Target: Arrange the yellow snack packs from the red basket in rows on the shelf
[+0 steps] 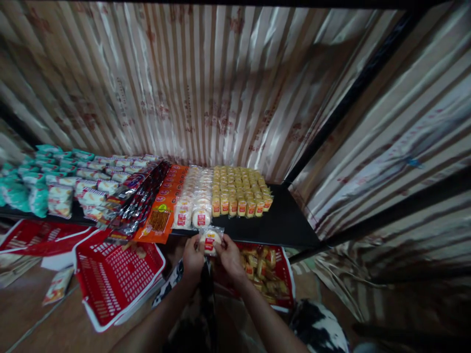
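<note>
Between my two hands is a small round white packaged cake (209, 243) in a clear wrapper with a red label. My left hand (193, 257) pinches its left side, and my right hand (231, 257) grips its right side. They hold it just in front of the shelf edge. Behind it, rows of similar white wrapped cakes (201, 215) stand on the black shelf (279, 225). To their right are rows of yellow wrapped cakes (241, 206), and on the left lie orange snack packets (158, 218).
Below the shelf sit a red basket (121, 274) at left and another red basket (289, 274) holding yellow packets (263, 269). White packets (93, 196) and teal bags (37, 196) fill the shelf's left. A loose packet (59, 285) lies on the floor. Striped sheeting (206, 88) hangs behind.
</note>
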### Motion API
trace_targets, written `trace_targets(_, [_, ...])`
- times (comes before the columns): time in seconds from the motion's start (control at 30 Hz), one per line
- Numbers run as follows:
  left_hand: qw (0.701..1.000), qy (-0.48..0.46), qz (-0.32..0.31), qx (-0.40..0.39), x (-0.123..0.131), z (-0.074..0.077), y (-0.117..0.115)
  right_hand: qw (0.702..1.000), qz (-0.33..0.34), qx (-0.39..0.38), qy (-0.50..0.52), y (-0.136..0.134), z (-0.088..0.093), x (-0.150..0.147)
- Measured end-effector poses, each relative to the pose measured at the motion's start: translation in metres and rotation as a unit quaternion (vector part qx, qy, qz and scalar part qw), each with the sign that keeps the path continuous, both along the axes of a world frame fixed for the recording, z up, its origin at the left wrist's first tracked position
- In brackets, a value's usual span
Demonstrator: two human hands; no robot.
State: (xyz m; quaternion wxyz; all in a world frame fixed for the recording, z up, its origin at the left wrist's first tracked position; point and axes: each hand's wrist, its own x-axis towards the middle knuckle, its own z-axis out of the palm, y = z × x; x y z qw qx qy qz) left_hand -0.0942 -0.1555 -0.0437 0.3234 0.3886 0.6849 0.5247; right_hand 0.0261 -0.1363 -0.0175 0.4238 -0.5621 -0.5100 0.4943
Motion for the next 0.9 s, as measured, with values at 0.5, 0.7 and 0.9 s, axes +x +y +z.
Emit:
trace_targets(0.5, [0.923,0.377,0.003,0.078,-0.047,0.009,0.009,0.99,-0.041,0.067,-0.12,0.045,-0.011,-0.039])
trace_targets(0.7, [0.924,0.378,-0.012,0.055,-0.059,-0.002,0.022,0.977,-0.066,0.072,-0.19,0.052,-0.01,-0.048])
trace_targets(0.9, [0.924,0.377,-0.008,0.056,-0.058,-0.006,0.025,0.953,-0.142,0.136,-0.231,0.046,-0.012,-0.055])
